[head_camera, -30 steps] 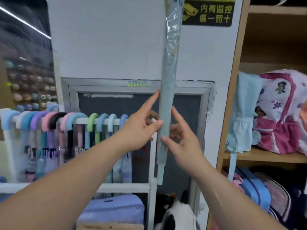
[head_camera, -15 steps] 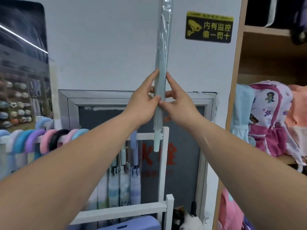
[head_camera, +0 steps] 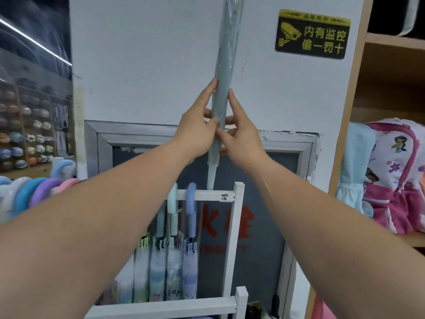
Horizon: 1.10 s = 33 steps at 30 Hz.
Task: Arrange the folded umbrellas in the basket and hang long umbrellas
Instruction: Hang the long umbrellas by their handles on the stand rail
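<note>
A long grey-blue umbrella (head_camera: 226,54) stood upright, tip down, just above the top rail of a white rack (head_camera: 230,238). The left hand (head_camera: 197,130) and right hand (head_camera: 241,137) pinched its lower part between fingers and thumbs. Hung umbrellas (head_camera: 190,261) crowded the rail below.

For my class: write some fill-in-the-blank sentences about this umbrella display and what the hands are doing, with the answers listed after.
1. The left hand and the right hand together hold a wrapped umbrella that stands ____.
2. Its tip points down toward a rail coloured ____.
3. The hung umbrellas hook over that rail by their curved ____.
4. The yellow-and-black sign is on the wall to the held umbrella's ____.
Missing words: upright; white; handles; right.
</note>
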Tool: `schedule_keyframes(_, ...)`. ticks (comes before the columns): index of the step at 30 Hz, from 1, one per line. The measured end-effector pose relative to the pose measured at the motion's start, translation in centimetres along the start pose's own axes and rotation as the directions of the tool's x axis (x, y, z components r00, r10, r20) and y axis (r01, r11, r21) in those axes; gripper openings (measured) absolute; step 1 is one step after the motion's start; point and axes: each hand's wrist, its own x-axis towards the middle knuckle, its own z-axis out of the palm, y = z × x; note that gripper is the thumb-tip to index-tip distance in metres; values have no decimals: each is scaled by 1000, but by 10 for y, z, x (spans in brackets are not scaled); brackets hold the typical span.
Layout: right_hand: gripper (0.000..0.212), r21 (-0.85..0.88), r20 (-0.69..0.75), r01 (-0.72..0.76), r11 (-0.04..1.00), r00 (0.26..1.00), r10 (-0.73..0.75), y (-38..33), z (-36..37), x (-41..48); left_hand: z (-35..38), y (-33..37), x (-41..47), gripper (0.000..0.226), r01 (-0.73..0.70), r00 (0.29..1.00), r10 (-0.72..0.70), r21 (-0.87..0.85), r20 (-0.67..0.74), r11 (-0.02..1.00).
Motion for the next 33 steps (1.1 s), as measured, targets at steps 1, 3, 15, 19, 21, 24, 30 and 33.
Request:
schedule_keyframes(1,81,0,-2,-10,1000,1000,10,5,3,-2,1,-3,-2,81,12,1000,-12,0,10,1000)
schedule_keyframes(3,80,-9,-5,-25,1000,1000,25,14,8,-8,3,-11,-7,82,38,999,-38,-13,30,999)
schedule_keyframes(15,93,-111,123,-34,993,991,48,54,5,-45,8,-40,-8,78,101,989,-94,-53,117,993)
schedule_keyframes(19,97,-211,208,-17,977,976,62,54,4,-42,4,-35,-3,77,92,993,-78,-155,93,984)
schedule_keyframes(21,96,-230,233,-8,973,971,63,57,2,-45,4,-35,-6,79,102,990,-86,-144,110,984)
schedule_keyframes(24,81,-126,195,-15,992,980,40,57,-4,-43,7,-40,-12,84,141,983,-120,-155,140,978)
schedule_keyframes(30,60,26,34,-83,996,996,82,47,-6,-13,13,-61,-28,94,162,968,-130,-135,216,978)
schedule_keyframes(33,64,-8,77,-91,996,993,91,42,-3,-4,15,-66,-36,100,189,954,-167,-66,248,980)
